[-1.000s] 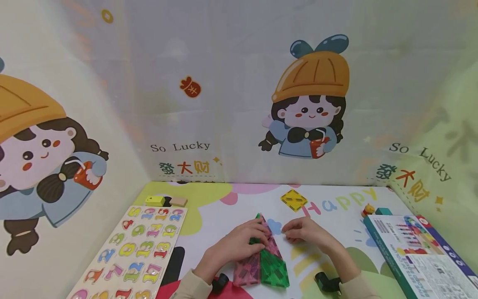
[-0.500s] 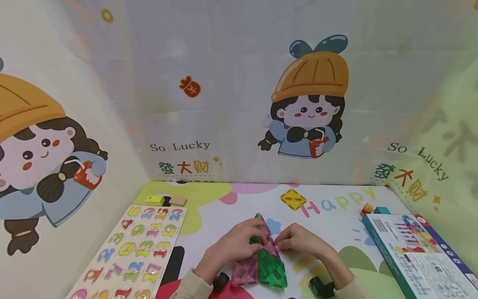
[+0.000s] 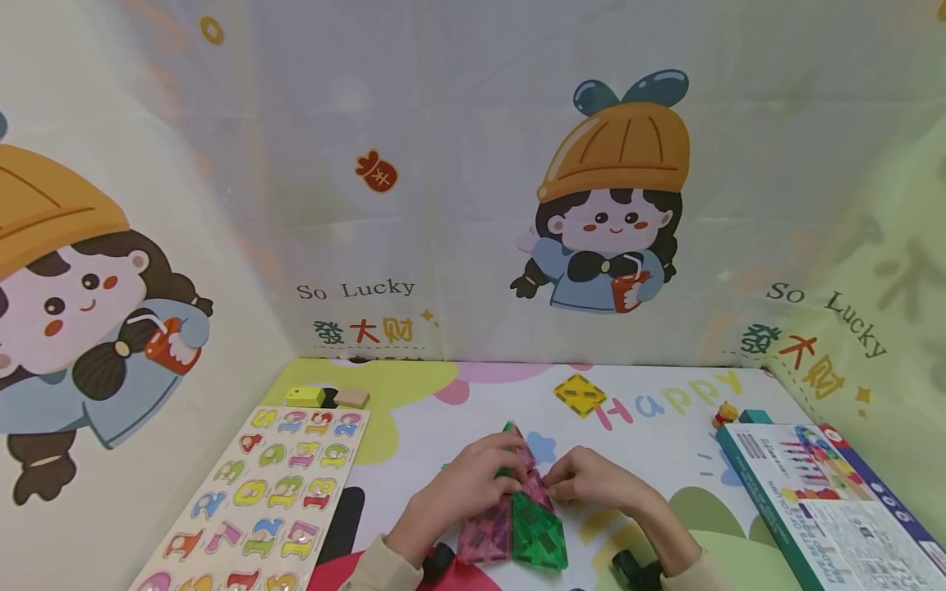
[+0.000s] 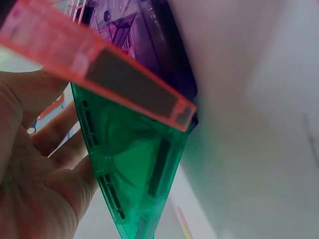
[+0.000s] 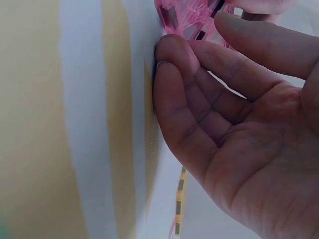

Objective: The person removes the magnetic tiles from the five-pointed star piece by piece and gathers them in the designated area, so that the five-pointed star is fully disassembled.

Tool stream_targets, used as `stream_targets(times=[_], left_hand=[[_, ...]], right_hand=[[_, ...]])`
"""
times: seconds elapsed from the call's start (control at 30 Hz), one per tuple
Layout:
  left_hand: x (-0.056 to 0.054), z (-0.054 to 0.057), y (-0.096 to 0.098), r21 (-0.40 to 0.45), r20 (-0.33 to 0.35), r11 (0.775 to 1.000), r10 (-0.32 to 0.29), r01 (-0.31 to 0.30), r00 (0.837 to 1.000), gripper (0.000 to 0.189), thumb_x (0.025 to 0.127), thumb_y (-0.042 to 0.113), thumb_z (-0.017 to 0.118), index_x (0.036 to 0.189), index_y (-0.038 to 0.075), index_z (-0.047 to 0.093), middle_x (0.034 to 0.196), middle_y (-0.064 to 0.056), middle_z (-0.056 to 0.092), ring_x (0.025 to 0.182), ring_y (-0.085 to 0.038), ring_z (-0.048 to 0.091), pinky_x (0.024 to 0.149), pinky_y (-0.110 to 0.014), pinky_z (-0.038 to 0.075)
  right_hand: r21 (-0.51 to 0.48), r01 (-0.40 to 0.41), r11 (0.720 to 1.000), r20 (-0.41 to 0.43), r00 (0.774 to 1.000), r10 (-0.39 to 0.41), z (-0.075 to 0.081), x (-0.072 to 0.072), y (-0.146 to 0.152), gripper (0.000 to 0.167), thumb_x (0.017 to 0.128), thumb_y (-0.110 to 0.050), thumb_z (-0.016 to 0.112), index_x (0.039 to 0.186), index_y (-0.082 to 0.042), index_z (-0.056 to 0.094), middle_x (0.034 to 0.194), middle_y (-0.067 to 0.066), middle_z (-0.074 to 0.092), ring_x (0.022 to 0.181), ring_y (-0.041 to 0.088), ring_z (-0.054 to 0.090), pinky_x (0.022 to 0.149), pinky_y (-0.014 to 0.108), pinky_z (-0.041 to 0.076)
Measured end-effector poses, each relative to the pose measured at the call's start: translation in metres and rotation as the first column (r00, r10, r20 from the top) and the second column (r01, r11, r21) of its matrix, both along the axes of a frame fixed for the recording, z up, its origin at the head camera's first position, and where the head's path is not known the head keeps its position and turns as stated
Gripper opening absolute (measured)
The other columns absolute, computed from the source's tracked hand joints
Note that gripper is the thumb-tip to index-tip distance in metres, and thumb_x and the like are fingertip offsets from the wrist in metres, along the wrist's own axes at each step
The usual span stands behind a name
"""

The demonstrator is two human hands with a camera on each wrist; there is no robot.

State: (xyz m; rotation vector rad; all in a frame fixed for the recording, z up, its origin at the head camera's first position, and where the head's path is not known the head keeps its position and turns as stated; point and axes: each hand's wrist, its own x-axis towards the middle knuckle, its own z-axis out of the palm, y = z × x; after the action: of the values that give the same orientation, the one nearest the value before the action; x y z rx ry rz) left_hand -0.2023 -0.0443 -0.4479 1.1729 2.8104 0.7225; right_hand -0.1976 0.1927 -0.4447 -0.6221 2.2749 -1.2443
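Pink and green translucent magnetic tiles form a small structure at the front middle of the table in the head view. A pink tile (image 3: 485, 533) and a green tile (image 3: 538, 533) face me at its near end. My left hand (image 3: 473, 476) grips the structure from the left; in the left wrist view its fingers pass behind a green tile (image 4: 129, 159), near purple and red-edged tiles. My right hand (image 3: 599, 480) has curled fingers at the right side, the fingertips pinching a pink tile (image 5: 192, 20). The hands hide part of the structure.
A yellow tile (image 3: 580, 396) lies farther back. On the left are a number board (image 3: 251, 501) and a yellow block (image 3: 305, 397). A boxed set (image 3: 835, 492) and a small figurine (image 3: 727, 414) stand on the right. Printed cloth walls surround the table.
My right hand has moved left from beside the structure to its pink side. The left hand stays nearly still. A small green corner now shows left of the left hand.
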Motion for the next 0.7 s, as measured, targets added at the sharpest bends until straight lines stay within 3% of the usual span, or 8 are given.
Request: stream_targets(times=[0.27,0.47,0.7], left_hand=[[-0.001,-0.002,0.001,0.008,-0.013,1.0,0.016,-0.016,1.0,0.01,0.093,0.027,0.068,0.098,0.03,0.076,0.143,0.004,0.056,0.138,-0.014,0.047,0.111,-0.039,0.043],[-0.001,-0.007,0.01,0.06,-0.071,0.997,0.044,-0.039,0.997,0.021,0.097,0.038,0.062,0.102,0.024,0.077,0.128,0.005,0.065,0.128,-0.011,0.054,0.105,-0.034,0.047],[0.002,-0.008,0.019,0.071,-0.111,0.992,0.109,-0.102,0.988,0.029,0.097,0.047,0.058,0.096,0.027,0.078,0.117,0.009,0.07,0.125,-0.011,0.055,0.099,-0.034,0.052]], right_hand=[[-0.006,0.005,1.0,0.009,1.0,-0.005,-0.003,-0.001,0.003,0.019,0.091,-0.008,0.063,0.081,0.006,0.071,0.059,-0.006,0.038,0.053,0.006,0.033,0.05,0.022,0.027],[0.007,0.008,1.0,0.021,1.0,-0.008,-0.002,0.001,0.003,0.019,0.088,-0.021,0.071,0.083,-0.003,0.074,0.061,-0.007,0.046,0.054,0.006,0.037,0.05,0.021,0.027],[0.059,0.111,0.992,-0.038,0.993,-0.109,-0.005,0.002,-0.005,0.018,0.083,-0.03,0.077,0.081,-0.012,0.072,0.064,-0.005,0.061,0.058,0.008,0.05,0.052,0.023,0.04]])
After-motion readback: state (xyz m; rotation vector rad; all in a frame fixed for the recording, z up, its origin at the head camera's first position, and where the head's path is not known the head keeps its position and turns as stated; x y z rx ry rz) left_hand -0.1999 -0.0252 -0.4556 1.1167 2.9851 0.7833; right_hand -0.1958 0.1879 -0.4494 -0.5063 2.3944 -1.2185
